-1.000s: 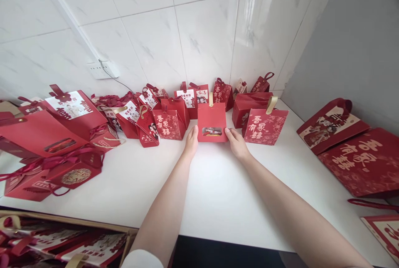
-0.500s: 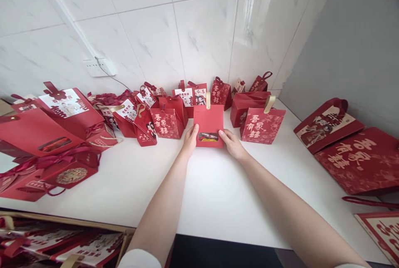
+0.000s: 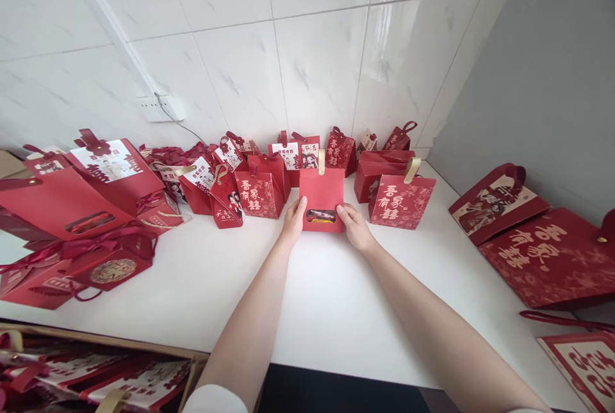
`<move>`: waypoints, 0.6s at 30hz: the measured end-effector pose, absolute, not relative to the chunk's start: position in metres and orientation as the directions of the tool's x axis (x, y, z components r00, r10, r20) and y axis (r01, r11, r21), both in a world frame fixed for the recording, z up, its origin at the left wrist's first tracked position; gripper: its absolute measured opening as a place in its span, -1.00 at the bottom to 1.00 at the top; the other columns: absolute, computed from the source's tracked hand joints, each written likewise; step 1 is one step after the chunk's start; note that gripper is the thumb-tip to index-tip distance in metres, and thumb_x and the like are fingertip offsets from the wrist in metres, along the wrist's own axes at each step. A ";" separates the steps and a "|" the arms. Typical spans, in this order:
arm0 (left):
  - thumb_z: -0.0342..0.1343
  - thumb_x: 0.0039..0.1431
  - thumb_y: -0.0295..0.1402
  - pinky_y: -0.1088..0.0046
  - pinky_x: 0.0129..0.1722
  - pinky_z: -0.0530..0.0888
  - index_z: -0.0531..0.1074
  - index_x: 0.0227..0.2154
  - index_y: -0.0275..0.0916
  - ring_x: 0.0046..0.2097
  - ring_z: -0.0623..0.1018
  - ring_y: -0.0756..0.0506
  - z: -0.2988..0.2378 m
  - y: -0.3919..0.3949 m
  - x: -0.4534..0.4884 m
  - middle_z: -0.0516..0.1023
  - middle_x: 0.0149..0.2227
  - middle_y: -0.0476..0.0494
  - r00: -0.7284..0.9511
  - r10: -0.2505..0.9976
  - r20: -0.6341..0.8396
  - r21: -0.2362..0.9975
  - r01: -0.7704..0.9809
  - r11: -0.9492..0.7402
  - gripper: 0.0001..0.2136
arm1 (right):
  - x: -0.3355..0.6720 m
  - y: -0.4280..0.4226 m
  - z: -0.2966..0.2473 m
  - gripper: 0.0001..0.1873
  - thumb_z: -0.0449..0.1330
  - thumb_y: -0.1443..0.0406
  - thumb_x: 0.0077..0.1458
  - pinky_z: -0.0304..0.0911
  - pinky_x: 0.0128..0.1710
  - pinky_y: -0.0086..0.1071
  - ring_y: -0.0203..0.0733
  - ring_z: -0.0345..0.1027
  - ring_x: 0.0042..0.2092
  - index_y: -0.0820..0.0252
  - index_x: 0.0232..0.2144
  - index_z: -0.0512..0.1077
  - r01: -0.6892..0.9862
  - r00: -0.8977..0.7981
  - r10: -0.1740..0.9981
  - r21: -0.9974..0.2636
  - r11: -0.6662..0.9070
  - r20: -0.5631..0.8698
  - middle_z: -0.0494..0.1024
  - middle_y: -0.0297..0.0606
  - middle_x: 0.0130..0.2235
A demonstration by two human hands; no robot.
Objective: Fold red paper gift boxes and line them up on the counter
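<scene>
A red paper gift box (image 3: pixel 321 189) with a gold strap loop on top stands upright at the middle of the white table (image 3: pixel 331 310). Colourful wrapped contents show through the oval window low on its front. My left hand (image 3: pixel 294 221) grips its left side, thumb on the front edge. From the right, my right hand (image 3: pixel 354 226) holds the opposite side, its thumb beside the window. The other fingers are mostly hidden behind the box. Close by on the right is a patterned red gift box (image 3: pixel 401 202), and a similar patterned box (image 3: pixel 259 195) is on the left.
Several red gift boxes line the tiled wall (image 3: pixel 317 67). More, such as a windowed box (image 3: pixel 72 202) and a round-emblem box (image 3: pixel 113 269), crowd the left. Larger boxes (image 3: pixel 548 256) lean on the right. A carton (image 3: pixel 196 368) of packed boxes is at lower left.
The view has shifted slightly, so everything sits a little lower in the picture. Both hands keep the same hold on the red gift box.
</scene>
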State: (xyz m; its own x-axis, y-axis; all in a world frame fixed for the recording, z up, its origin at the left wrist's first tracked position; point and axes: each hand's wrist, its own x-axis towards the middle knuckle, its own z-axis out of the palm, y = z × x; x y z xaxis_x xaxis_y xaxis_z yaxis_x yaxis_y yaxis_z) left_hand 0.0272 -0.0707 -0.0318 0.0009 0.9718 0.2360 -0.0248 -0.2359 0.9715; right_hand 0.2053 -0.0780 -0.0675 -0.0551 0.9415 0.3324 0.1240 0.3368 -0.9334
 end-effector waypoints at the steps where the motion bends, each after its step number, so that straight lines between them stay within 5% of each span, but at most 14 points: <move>1: 0.00 0.21 0.00 0.30 0.14 0.37 0.49 -0.10 -0.26 0.10 0.47 -0.20 -0.032 -0.070 0.027 0.55 -0.01 -0.20 0.006 0.972 0.237 0.971 -0.026 -0.236 -0.56 | 0.205 -0.077 -0.068 -0.49 -0.04 -0.11 0.19 0.11 0.15 -0.13 -0.02 0.29 0.05 0.13 -0.34 0.47 0.126 -0.047 0.939 -0.931 0.344 0.340 0.48 -0.17 -0.05; 8: -0.06 0.24 0.02 0.34 0.07 0.40 0.47 -0.13 -0.24 0.04 0.49 -0.16 -0.035 -0.069 0.025 0.56 -0.07 -0.18 0.018 0.965 0.262 0.965 0.000 -0.263 -0.56 | 0.205 -0.078 -0.065 -0.52 -0.02 -0.09 0.20 0.11 0.15 -0.16 -0.03 0.28 0.07 0.12 -0.34 0.48 0.092 -0.038 0.935 -0.931 0.354 0.352 0.48 -0.19 -0.04; 14: -0.06 0.27 -0.04 0.35 0.05 0.36 0.49 -0.13 -0.22 0.00 0.45 -0.14 -0.037 -0.072 0.024 0.49 -0.10 -0.19 0.098 0.870 0.484 0.829 0.267 -0.491 -0.61 | 0.206 -0.083 -0.059 -0.52 0.06 -0.11 0.14 0.28 -0.04 -0.21 -0.02 0.39 -0.07 0.14 -0.23 0.45 -0.025 0.031 0.975 -0.975 0.220 0.220 0.55 -0.23 -0.17; 18: -0.06 0.29 -0.10 0.36 0.04 0.35 0.48 -0.10 -0.20 -0.01 0.44 -0.13 -0.038 -0.070 0.026 0.45 -0.11 -0.19 0.149 0.872 0.467 0.847 0.208 -0.489 -0.65 | 0.206 -0.081 -0.060 -0.51 0.09 -0.11 0.11 0.28 -0.04 -0.21 -0.01 0.39 -0.07 0.15 -0.20 0.45 -0.049 0.083 0.972 -0.973 0.226 0.222 0.56 -0.20 -0.17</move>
State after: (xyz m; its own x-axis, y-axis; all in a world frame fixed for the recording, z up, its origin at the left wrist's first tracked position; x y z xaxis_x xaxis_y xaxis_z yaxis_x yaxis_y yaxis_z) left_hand 0.0264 -0.0699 -0.0384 0.1493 0.8716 0.4670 0.2081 -0.4894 0.8469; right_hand 0.2057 -0.0808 -0.0598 0.0830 0.9715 0.2218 -0.0494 0.2263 -0.9728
